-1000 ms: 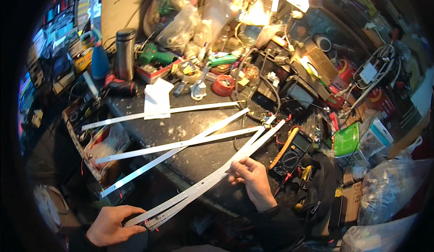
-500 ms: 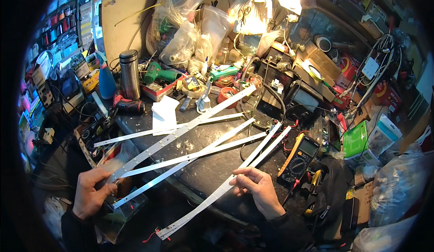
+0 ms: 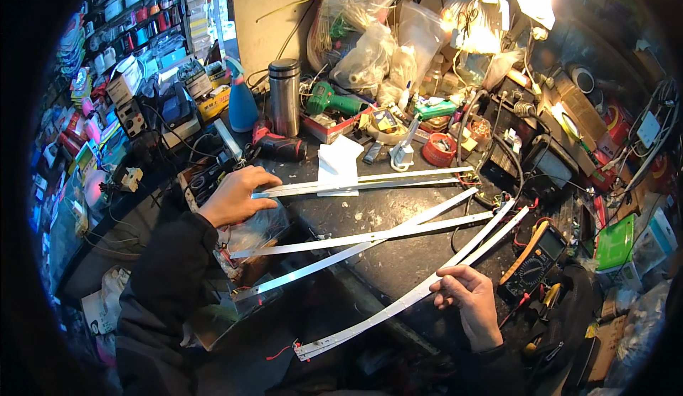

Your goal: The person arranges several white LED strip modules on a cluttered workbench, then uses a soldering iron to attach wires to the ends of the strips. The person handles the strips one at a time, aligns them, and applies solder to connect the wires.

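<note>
My left hand (image 3: pixel 238 195) has its thumb and fingers closed on the left end of a long white LED strip (image 3: pixel 313 187), at the far side of the bench. Another strip (image 3: pixel 420 174) lies close alongside it. Two more strips cross in the middle, a straight one (image 3: pixel 334 241) over or under a slanted one (image 3: pixel 306 273); which is on top is hard to tell. At the right, my right hand (image 3: pixel 466 302) has curled fingers against a pair of LED strips (image 3: pixel 388 312). Their near ends, with short red wires, reach past the bench edge.
A multimeter (image 3: pixel 537 257) lies right of my right hand. White paper (image 3: pixel 340 158) sits under the far strips. Behind stand a steel flask (image 3: pixel 284 97), a red-black power tool (image 3: pixel 277 143), a green glue gun (image 3: pixel 331 99) and a blue spray bottle (image 3: pixel 243 104). Cables and bags crowd the back.
My left hand has moved away from me with its strip, which now lies low beside the far one. The view has shifted left. My right hand stays by its pair of strips.
</note>
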A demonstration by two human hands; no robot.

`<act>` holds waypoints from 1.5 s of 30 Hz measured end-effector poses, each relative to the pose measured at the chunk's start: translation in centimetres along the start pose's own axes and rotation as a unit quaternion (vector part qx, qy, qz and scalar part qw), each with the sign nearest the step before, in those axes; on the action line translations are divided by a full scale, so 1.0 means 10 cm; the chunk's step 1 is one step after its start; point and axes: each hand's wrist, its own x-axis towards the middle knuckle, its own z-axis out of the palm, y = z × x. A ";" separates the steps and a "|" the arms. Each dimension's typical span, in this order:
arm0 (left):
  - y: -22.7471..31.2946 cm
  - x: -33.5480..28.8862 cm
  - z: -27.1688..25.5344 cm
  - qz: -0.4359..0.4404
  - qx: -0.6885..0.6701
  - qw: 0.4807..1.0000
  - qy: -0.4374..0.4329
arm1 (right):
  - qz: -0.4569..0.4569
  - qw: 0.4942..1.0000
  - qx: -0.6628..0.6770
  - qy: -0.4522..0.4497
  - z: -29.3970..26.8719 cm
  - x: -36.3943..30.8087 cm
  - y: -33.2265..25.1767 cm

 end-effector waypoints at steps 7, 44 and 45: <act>0.49 -0.44 0.27 0.033 -0.041 0.999 -0.004 | 0.007 1.000 -0.005 -0.006 0.00 -0.02 0.00; 1.48 -1.28 0.01 -0.153 -0.255 0.942 -0.156 | 0.043 0.994 0.080 -0.059 -0.05 0.01 -0.02; 1.45 -1.30 0.02 -0.153 -0.252 0.942 -0.159 | 0.040 0.994 0.083 -0.059 -0.05 0.01 -0.02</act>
